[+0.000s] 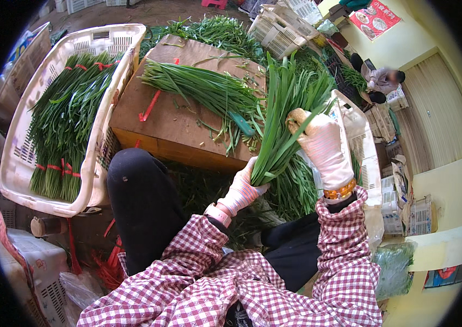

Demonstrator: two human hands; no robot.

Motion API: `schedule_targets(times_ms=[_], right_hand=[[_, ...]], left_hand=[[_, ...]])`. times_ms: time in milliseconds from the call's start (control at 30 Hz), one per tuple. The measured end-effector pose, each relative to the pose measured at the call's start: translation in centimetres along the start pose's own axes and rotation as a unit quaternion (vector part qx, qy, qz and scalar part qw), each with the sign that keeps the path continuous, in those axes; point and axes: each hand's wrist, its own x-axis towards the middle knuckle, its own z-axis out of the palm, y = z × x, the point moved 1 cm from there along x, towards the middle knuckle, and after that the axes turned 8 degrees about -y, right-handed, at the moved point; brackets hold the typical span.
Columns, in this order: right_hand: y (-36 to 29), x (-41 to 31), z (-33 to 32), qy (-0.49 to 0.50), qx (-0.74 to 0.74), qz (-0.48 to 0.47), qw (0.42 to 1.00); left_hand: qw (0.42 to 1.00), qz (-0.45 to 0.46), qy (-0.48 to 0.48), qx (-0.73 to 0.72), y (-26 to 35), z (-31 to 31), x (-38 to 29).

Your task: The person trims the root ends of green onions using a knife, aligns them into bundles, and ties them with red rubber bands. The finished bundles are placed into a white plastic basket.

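My left hand (pixel 244 189), in a striped knit glove, grips the lower part of a loose bunch of garlic chives (pixel 273 135). The leaves fan upward, away from me. My right hand (pixel 318 141), gloved and stained at the fingertips, has its fingers curled on leaves at the bunch's right side; the fingertips are partly covered. Beyond my left hand, a pile of chives (pixel 204 83) lies across a wooden block (pixel 128 122). A red tie strip (pixel 150 105) runs under that pile. Beside its leaf end rests a green tool handle (pixel 242 124); the tool's other end is hidden.
At left, a white plastic crate (pixel 99 118) holds several chive bundles (pixel 71 106) tied in red. More loose greens (pixel 218 34) lie behind the block. Another white crate (pixel 361 143) stands by my right arm. A person (pixel 380 79) sits at far right. Red strips (pixel 110 261) lie lower left.
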Motion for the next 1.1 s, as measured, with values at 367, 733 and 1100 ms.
schedule_targets(times_ms=[367, 733, 1100], right_hand=[[0.1, -1.4, -1.2, -0.050, 0.292, 0.069, 0.952], [1.5, -1.6, 1.5, 0.078, 0.136, -0.035, 0.987], [13.1, -9.0, 0.7, 0.221, 0.483, 0.256, 0.808]], left_hand=[[0.997, -0.024, -0.013, 0.067, 0.7, -0.2, -0.3], [0.995, -0.019, -0.006, 0.100, 1.6, -0.1, -0.4], [0.894, 0.072, 0.013, 0.441, 7.7, -2.0, -0.9]])
